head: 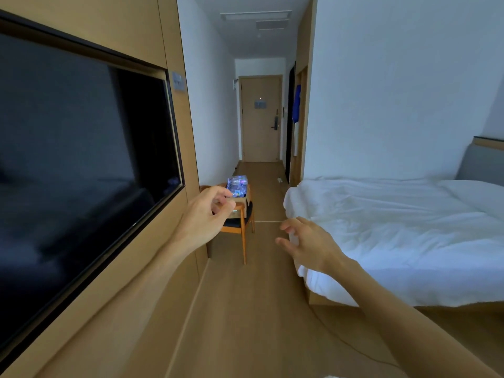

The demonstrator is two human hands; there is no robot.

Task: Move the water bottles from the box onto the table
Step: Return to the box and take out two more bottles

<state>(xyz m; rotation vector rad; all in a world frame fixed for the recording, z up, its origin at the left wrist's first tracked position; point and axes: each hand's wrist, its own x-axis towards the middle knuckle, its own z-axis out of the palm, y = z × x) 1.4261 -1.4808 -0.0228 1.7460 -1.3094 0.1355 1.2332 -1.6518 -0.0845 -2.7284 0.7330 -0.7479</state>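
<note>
While both your arms reach forward over the wooden floor (245, 309), your left hand (206, 214) is raised with its fingers loosely curled toward the thumb and nothing in them, and your right hand (308, 242) hangs lower with fingers spread and relaxed, also holding nothing. Take the chair (241, 227) as your landmark: it stands ahead of both hands, against the wood-panelled wall. On its seat sits the cardboard box (242, 201), and the shrink-wrapped water bottles (237, 185) rise out of the box's top, partly hidden by your left fingertips. Left of the chair is the wall-mounted television (81, 159); right of it, across the floor, the white bed (395, 227); beyond it, the corridor door (260, 118).
</note>
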